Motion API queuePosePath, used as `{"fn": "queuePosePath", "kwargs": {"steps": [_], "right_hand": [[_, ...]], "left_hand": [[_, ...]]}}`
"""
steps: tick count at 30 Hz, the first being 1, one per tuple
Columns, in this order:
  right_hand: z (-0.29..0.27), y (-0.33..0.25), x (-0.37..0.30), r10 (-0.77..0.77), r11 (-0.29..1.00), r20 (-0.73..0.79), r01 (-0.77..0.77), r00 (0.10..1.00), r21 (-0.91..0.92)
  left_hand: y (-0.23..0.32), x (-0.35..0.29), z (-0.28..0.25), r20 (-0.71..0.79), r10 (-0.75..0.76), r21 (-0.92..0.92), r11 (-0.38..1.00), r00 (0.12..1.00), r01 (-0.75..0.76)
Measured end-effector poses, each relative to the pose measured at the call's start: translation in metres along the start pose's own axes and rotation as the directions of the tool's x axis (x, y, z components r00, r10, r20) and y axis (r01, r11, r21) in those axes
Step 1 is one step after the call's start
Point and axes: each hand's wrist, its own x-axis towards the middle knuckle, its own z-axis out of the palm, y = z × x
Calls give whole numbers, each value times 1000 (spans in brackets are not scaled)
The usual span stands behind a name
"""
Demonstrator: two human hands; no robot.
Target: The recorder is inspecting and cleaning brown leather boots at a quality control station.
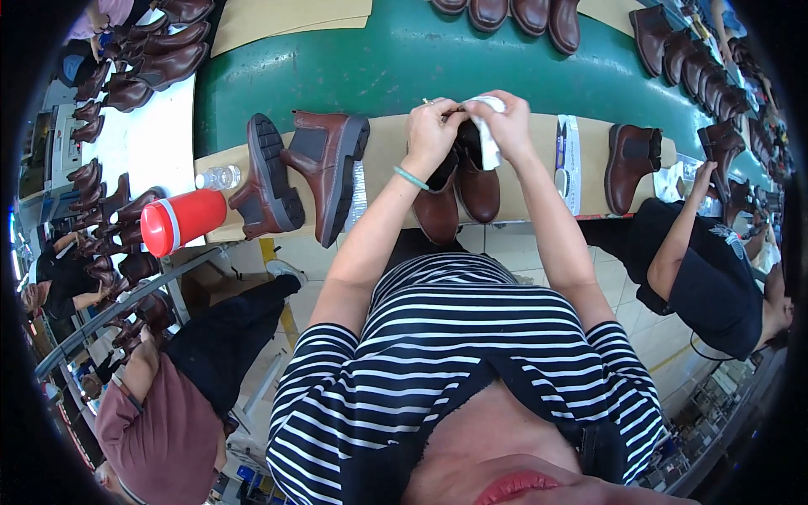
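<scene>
Two brown ankle boots stand side by side before me on the brown sheet, a left boot (436,217) and a right boot (480,195), toes toward me. Above their openings my hands meet. My right hand (510,128) is closed on a white cloth (489,145), which hangs down over the right boot's dark opening. With fingers pinched together, my left hand (431,133) holds a small dark piece at the boots' far top edge. Whether that piece is part of a boot I cannot tell. A green bangle circles my left wrist.
More brown boots (338,160) lie on their sides at left, beside a red container (183,220) and a clear plastic bottle (218,177). At right are a pen (561,151), a brush-like tool (563,182) and a standing boot (626,168). Co-workers flank both sides.
</scene>
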Motion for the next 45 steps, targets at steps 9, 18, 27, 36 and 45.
{"fn": "queuePosePath", "kwargs": {"steps": [9,18,27,36,45], "right_hand": [[-15,-3,-4,105,993,51,-102,993,-61],[-31,-22,-50,213,970,186,-230,959,75],[33,-30,-41,34,996,164,-21,986,-81],[35,-23,-33,35,992,153,-16,988,-127],[23,-33,-30,73,958,195,-15,978,-287]], "left_hand": [[2,0,-12,203,-128,-100,983,971,151],[-17,-39,-69,339,-154,-335,902,928,272],[-13,-41,-50,24,-52,-192,980,998,56],[-8,-42,-42,-96,21,-166,985,995,-37],[-9,-39,-41,-104,63,-67,995,993,-71]]}}
